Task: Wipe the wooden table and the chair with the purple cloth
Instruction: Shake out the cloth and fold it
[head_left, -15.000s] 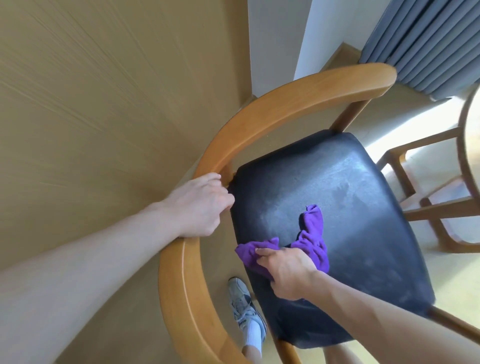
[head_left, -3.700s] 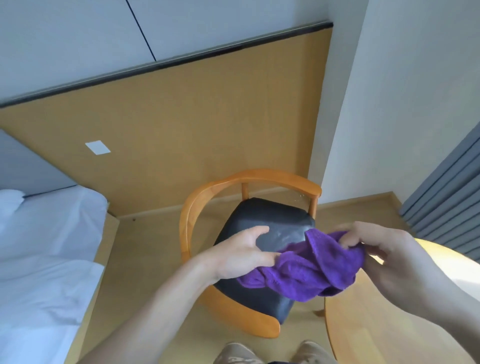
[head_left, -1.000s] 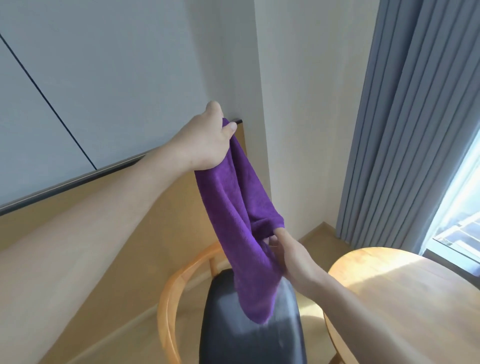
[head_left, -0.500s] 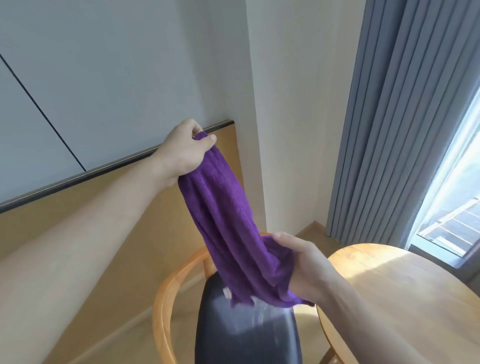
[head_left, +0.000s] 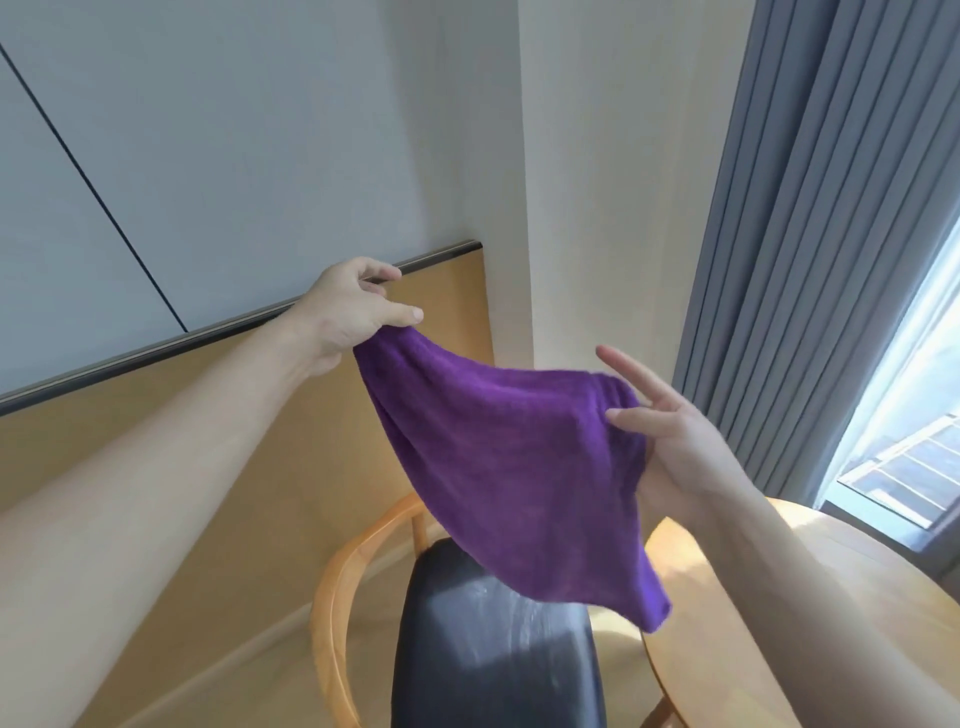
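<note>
Purple cloth (head_left: 511, 467) spans both raised hands: left hand (head_left: 353, 312) pinches one end, right hand (head_left: 670, 441), fingers apparently splayed, holds the other, nearer the wooden table (head_left: 831, 623) below.

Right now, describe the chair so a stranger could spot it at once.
Find the wooden wall panel left of the grey curtain. Below it, beside the round table, stands the chair, under the purple cloth. Only it has a curved wooden back and black seat.

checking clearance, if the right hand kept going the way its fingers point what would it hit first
The right hand, pinching the purple cloth, has fingers pointing up-left toward the pale corner wall. That looks first in line, though depth is unclear.
</note>
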